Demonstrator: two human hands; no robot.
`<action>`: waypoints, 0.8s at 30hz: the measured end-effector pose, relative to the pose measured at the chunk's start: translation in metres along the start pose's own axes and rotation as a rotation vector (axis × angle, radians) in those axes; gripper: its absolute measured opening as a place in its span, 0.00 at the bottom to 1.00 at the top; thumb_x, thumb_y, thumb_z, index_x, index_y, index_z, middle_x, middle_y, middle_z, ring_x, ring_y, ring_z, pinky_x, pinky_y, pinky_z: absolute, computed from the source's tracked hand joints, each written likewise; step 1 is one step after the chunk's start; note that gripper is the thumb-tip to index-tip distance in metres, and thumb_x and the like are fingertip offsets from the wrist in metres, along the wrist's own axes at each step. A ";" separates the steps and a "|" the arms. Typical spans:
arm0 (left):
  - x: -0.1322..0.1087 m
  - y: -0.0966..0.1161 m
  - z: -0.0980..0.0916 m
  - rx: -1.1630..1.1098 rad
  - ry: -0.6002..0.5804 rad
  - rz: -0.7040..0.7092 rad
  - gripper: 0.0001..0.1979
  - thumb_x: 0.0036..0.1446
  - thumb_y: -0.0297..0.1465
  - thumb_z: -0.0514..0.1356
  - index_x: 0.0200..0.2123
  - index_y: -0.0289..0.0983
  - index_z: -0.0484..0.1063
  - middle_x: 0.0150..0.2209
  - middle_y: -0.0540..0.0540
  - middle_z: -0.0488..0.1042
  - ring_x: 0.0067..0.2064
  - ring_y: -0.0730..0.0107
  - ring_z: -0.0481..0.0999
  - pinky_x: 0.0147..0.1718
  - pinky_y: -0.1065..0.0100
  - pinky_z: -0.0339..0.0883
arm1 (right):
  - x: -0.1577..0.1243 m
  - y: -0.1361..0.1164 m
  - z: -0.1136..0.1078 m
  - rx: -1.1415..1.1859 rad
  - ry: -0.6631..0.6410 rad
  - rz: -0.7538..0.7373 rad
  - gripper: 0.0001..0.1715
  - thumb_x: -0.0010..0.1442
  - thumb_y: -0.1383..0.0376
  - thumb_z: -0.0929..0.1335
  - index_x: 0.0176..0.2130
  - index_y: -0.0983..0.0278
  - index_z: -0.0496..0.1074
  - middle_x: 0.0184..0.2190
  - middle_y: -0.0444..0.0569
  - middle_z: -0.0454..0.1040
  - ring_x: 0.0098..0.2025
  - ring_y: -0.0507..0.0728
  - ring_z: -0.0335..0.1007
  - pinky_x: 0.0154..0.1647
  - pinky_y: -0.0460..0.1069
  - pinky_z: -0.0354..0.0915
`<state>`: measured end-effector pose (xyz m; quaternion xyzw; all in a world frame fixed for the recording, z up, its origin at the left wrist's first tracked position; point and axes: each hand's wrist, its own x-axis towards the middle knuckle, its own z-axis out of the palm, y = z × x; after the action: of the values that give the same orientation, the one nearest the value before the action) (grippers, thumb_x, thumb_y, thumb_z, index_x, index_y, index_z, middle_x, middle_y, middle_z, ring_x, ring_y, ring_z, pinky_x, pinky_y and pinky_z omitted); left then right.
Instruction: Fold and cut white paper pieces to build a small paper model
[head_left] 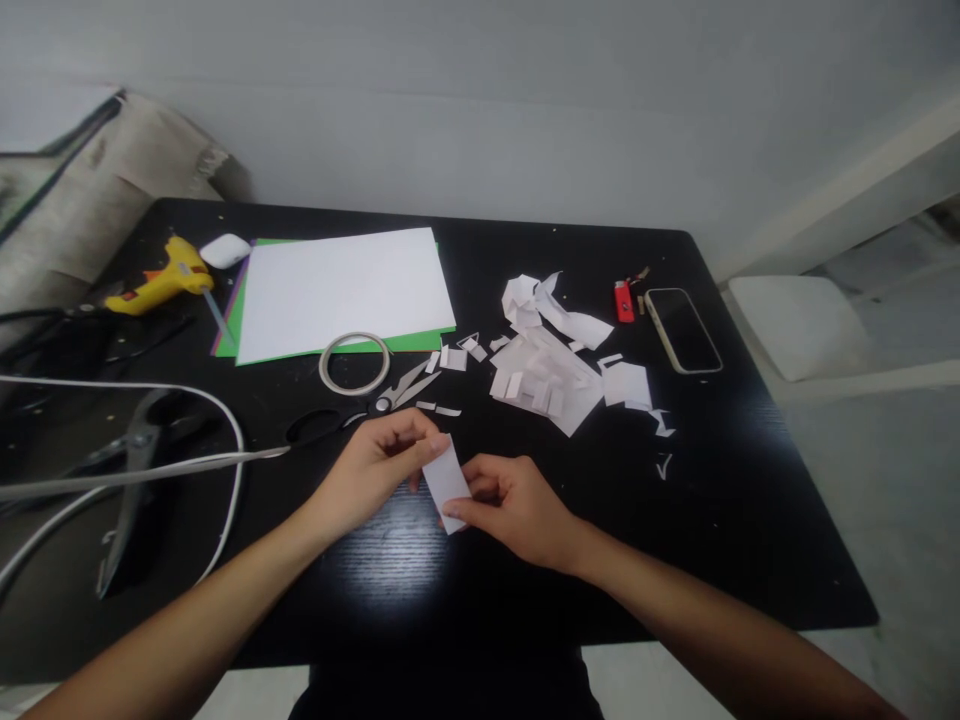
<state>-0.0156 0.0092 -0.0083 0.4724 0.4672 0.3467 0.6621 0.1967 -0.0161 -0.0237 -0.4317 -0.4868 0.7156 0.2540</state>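
A small white paper strip (447,487) is held tilted above the front middle of the black table. My left hand (379,462) pinches its upper end between thumb and fingers. At the lower end, the thumb of my right hand (523,508) presses on the paper, with the fingers curled behind it. Just beyond my left hand lie open scissors (384,404) with black handles. Paper scraps (454,358) are scattered near the blades. A larger heap of cut and folded white paper (551,375) spreads out beyond my right hand.
White sheets (341,290) lie on coloured ones at the back, with a tape roll (355,363) by their edge. A yellow glue gun (169,278), white cables (232,430) and a dark clamp-like tool (139,470) occupy the left. A red lighter (623,301) and phone (683,331) lie right.
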 end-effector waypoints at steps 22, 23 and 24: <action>0.000 -0.004 0.004 0.055 -0.086 -0.102 0.23 0.61 0.46 0.68 0.26 0.35 0.70 0.20 0.53 0.70 0.22 0.76 0.69 0.21 0.75 0.65 | 0.003 -0.010 -0.003 0.114 0.058 -0.077 0.21 0.58 0.61 0.79 0.48 0.60 0.72 0.35 0.44 0.81 0.36 0.54 0.78 0.38 0.48 0.70; 0.000 -0.005 0.004 0.063 -0.105 -0.090 0.23 0.63 0.47 0.66 0.27 0.35 0.70 0.21 0.52 0.71 0.22 0.76 0.70 0.21 0.74 0.66 | 0.004 -0.009 -0.003 0.141 0.073 -0.086 0.21 0.59 0.61 0.79 0.48 0.60 0.72 0.34 0.43 0.81 0.35 0.53 0.77 0.38 0.48 0.69; 0.000 -0.005 0.004 0.066 -0.110 -0.068 0.23 0.66 0.48 0.64 0.28 0.35 0.71 0.22 0.52 0.71 0.22 0.75 0.71 0.22 0.74 0.67 | 0.004 -0.008 -0.003 0.167 0.080 -0.087 0.21 0.59 0.61 0.78 0.50 0.59 0.72 0.33 0.42 0.81 0.34 0.52 0.76 0.37 0.47 0.69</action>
<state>-0.0116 0.0068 -0.0124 0.4961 0.4569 0.2822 0.6822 0.1970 -0.0080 -0.0186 -0.4157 -0.4334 0.7242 0.3390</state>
